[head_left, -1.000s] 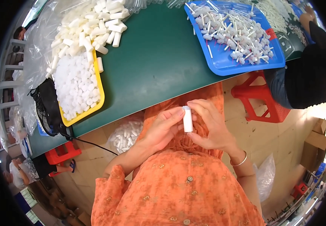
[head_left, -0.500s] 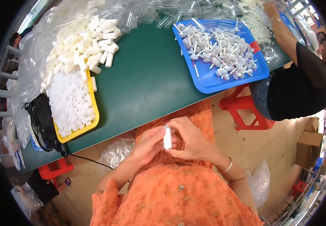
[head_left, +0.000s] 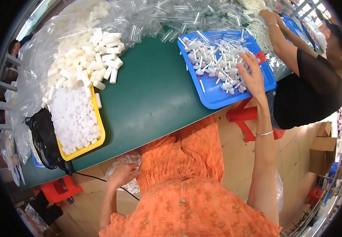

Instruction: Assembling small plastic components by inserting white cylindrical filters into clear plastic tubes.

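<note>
My right hand (head_left: 252,76) reaches over the near right side of a blue tray (head_left: 214,102), fingers apart and nothing visible in it. Below it lie many small parts (head_left: 223,65), each a thin white stick with a pale, frilly head; some show red threads. Low on the left, beside my orange garment, my left hand (head_left: 123,175) hangs below the table edge with its fingers apart. It is over a clear plastic bag (head_left: 115,161) that holds white cylinders (head_left: 132,185). No piece shows in the left hand, though part of its underside is hidden.
On the green table (head_left: 147,94) at left stands a yellow tray (head_left: 102,132) of short white plugs. Foam cylinders (head_left: 109,59) and clear tubes (head_left: 194,17) lie behind. A black mesh pouch (head_left: 44,130) hangs nearby. A co-worker (head_left: 317,87) reaches in at right, beside a red stool (head_left: 242,116).
My hands have parted from the white cylinder they held together. The right moved up over the blue tray; the left dropped to the bag. The cylinder no longer shows in them.
</note>
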`<state>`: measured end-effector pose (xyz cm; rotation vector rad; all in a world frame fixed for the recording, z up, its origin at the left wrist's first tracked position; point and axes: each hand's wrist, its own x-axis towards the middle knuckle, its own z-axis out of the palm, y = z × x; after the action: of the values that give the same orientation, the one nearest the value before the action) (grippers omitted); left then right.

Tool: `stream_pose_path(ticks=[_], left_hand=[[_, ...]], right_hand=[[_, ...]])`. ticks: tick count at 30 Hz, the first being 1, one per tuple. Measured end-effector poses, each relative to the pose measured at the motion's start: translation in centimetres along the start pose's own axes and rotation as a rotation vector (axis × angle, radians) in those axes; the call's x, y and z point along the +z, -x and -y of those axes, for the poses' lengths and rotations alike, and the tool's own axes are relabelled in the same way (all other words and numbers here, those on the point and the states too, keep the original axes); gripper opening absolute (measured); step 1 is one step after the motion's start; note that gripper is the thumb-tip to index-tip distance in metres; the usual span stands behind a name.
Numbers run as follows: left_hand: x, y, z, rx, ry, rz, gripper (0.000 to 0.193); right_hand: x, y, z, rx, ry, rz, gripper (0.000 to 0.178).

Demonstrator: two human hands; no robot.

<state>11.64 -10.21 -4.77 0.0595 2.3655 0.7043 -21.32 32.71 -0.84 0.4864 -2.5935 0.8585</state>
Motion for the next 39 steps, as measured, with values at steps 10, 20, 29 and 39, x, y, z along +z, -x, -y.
stream_pose_path(ticks=[10,20,29,39], left_hand=[[-16.0,-19.2,-18.6,0.767,0.075,-0.963,0.035],[-14.3,-25.8,-19.7,0.709,-0.123,-0.884,0.041],[-18.4,-24.3,-17.2,0.704,0.350,-0.665,0.037],[-22.8,-28.9,-13.2,0.466,0.095,-1.039,0.017]], right_hand=[[0.9,0.9,3.6,0.037,-0.205,0.011,0.036],[0.4,-0.2,4.9,-0.040,-0.120,-0.035,0.034],[0.7,-2.1,4.3,-0.129,-0.092,0.036,0.026],[0.4,-1.3,3.7,0.013,-0.176,0.048,0.020]])
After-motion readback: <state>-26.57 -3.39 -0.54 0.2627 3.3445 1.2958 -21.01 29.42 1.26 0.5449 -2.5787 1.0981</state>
